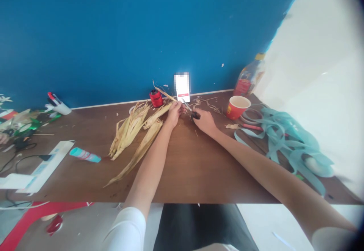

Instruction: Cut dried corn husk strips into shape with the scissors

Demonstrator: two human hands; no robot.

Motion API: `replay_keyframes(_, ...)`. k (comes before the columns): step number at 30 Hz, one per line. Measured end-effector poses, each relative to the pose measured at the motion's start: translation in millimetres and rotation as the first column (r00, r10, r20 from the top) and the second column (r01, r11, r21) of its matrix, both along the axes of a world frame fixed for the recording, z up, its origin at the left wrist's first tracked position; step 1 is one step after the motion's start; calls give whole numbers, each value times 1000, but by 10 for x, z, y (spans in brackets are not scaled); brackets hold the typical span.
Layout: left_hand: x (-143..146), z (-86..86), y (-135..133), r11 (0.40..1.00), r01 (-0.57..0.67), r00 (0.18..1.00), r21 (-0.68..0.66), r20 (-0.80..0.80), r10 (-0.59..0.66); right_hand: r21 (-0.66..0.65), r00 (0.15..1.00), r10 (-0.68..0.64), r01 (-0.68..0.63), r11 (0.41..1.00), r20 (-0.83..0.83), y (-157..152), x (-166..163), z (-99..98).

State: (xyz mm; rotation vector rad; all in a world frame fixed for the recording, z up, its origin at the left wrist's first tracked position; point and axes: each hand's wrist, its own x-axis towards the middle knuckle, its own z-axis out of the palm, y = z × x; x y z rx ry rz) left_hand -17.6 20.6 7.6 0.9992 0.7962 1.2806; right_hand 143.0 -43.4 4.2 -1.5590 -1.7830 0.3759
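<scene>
Well, the left hand (174, 114) pinches a dried corn husk (156, 115) while the right hand (204, 122) clenches black-handled scissors (195, 115) over the brown desk (193, 167).

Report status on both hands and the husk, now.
Left hand pinching dried corn husk strip. Right hand on black-handled scissors. Husk scraps scattered beyond the scissors; husk pile left of the hands.

no readable text — phone screen (182, 88) pixelated, red cup (236, 111) print blurred

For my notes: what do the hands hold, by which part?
The right hand holds black-handled scissors by the handles; the left hand grips a dry corn husk by a narrow strip.
</scene>
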Motion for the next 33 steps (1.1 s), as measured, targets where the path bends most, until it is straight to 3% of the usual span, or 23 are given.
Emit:
replay_keyframes(10, -2, -93, 53, 996, 51, 998, 79, -29, -49, -29, 997, -33, 35, 999, 75, -9, -28, 5)
replay_keyframes(33, 2, -85, 39, 995, 45, 996, 83, -77, -39, -44, 997, -31, 34, 998, 70, -3, -22, 6)
